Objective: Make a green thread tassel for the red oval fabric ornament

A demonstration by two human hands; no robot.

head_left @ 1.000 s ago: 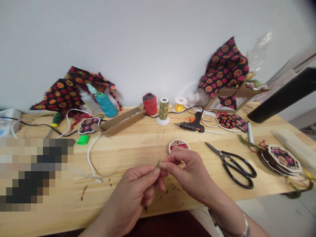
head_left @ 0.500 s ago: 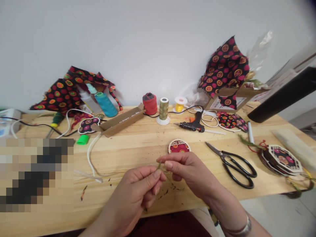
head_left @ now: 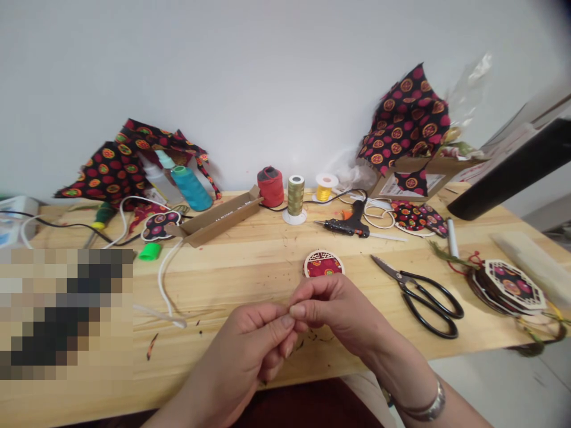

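My left hand point(head_left: 267, 333) is closed in a pinch, thumb against forefinger, over the near middle of the table. Against its fingertips, my right hand point(head_left: 332, 306) pinches too, with a silver bracelet point(head_left: 430, 404) on the wrist. The green thread between them is hidden by the fingers now; its tip showed a moment before. Just beyond my right hand lies a round pendant point(head_left: 325, 264) with a pale fretwork frame and red patterned cloth. A pair of scissors point(head_left: 419, 294) with black handles rests to the right, blades pointing away to the left.
Behind stand a green thread spool point(head_left: 295, 196), a red thread cone point(head_left: 270, 187), a yellow spool point(head_left: 325, 189) and a black glue gun point(head_left: 348, 224). A long cardboard box point(head_left: 220, 219) and green cap point(head_left: 150, 252) are left. Octagonal fretwork pieces point(head_left: 511, 288) are stacked at right.
My right fingers have come down and closed in a pinch against the left fingertips, covering the bit of green thread that stuck up. The left hand has hardly moved.
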